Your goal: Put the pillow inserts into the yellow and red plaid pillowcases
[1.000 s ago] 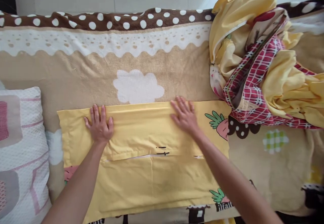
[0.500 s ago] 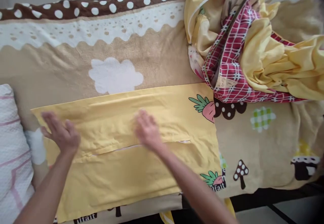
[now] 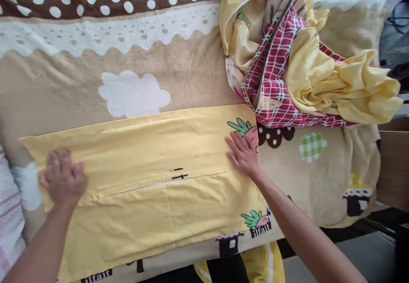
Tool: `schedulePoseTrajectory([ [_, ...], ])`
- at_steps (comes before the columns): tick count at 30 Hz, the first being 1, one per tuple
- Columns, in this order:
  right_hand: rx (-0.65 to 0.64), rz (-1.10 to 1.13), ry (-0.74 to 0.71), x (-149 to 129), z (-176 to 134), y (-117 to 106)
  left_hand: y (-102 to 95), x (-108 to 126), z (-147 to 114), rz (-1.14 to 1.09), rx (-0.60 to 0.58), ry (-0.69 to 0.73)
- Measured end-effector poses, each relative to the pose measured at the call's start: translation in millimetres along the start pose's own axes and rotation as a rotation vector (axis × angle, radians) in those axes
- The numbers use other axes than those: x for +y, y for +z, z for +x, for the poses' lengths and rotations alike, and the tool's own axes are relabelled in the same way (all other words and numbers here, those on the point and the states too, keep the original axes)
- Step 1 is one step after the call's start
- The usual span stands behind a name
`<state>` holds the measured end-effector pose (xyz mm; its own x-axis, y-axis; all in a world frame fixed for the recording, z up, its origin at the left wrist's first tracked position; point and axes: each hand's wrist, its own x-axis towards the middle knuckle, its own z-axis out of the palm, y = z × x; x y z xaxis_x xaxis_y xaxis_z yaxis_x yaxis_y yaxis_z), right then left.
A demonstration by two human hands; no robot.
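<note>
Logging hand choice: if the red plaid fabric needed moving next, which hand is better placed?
Likely the right hand: it lies on the yellow printed cloth near the red plaid fabric; the left hand is toward the opposite end.

Blur softens the left hand (image 3: 63,178), whose forearm hides part of the yellow cloth's (image 3: 134,146) edge. To its left, a white pillow (image 3: 9,215) runs out of frame. Between the hands, dark marks (image 3: 179,176) are too small to identify. The right hand (image 3: 243,155) partly covers a printed carrot (image 3: 252,136); beyond it, the top edge crops a fabric heap (image 3: 306,70).
</note>
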<state>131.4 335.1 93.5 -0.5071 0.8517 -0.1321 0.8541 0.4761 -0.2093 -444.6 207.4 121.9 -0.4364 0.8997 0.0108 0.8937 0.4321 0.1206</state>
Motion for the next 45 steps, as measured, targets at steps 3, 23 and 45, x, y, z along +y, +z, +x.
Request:
schedulePoseTrajectory([
  [3, 0.150, 0.002, 0.204, -4.3, -6.9, 4.3, -17.8, -11.3, 6.8, 0.005, -0.038, -0.077],
  [23, 0.226, 0.093, 0.259, -115.0, -105.3, 17.6, -20.2, 57.2, -94.1, -0.040, -0.167, 0.394],
  [45, -0.171, 0.384, -0.194, -288.3, -86.2, 18.7, 29.8, 170.7, -24.9, -0.087, -0.233, 0.910],
])
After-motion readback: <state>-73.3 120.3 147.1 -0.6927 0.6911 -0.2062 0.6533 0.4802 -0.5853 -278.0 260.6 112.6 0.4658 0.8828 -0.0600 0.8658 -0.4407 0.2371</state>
